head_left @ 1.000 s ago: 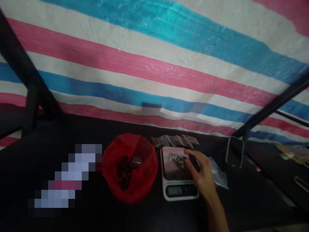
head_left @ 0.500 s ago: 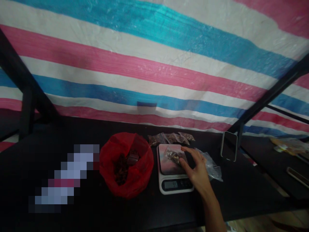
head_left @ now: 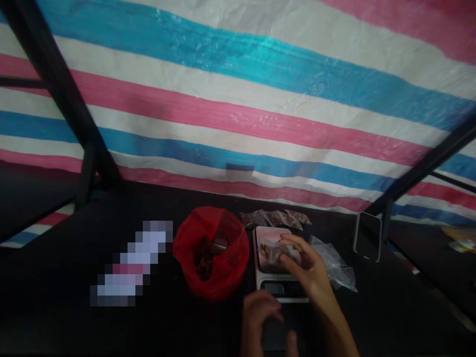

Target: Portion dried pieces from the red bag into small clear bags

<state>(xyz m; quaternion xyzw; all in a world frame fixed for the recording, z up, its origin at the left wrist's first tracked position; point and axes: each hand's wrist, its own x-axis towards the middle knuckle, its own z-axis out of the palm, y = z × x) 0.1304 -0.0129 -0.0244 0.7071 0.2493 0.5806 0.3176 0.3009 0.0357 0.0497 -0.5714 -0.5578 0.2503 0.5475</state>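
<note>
My right hand grips a small clear plastic bag between thumb and fingers, over the pan of a white kitchen scale. Brownish bits lie inside the bag; whether it still touches the pan I cannot tell. My left hand is at the scale's front edge, fingers curved and apart, with nothing in it. To the left stands a red plastic bag, its mouth wide, holding dark brown pieces and a small clear scoop or cup.
Several filled small bags lie in a row behind the scale. Flat clear bags lie right of it. A phone leans against the frame at the right. A blurred-out item lies left. Striped sheeting slopes behind the black table.
My left hand has come into view from below, near the scale's front. My right hand has closed on the small bag and shifted it on or over the pan. The view has turned slightly left.
</note>
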